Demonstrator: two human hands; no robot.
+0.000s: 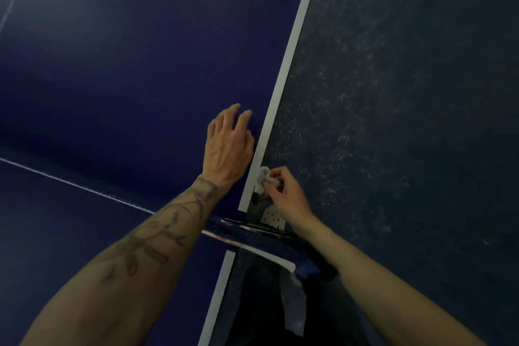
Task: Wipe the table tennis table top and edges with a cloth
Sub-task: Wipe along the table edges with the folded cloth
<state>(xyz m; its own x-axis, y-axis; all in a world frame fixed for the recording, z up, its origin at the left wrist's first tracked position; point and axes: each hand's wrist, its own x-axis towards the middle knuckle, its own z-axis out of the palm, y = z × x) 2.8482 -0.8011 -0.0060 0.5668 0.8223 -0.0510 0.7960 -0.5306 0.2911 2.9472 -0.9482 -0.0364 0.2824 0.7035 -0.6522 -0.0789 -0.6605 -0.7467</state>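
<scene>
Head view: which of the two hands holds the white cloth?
The right hand: it pinches the crumpled white cloth at the table's white side edge. The left hand holds nothing and rests spread on the dark blue table top.

Head-worn, downward, seemingly close over table (140, 64)
</scene>
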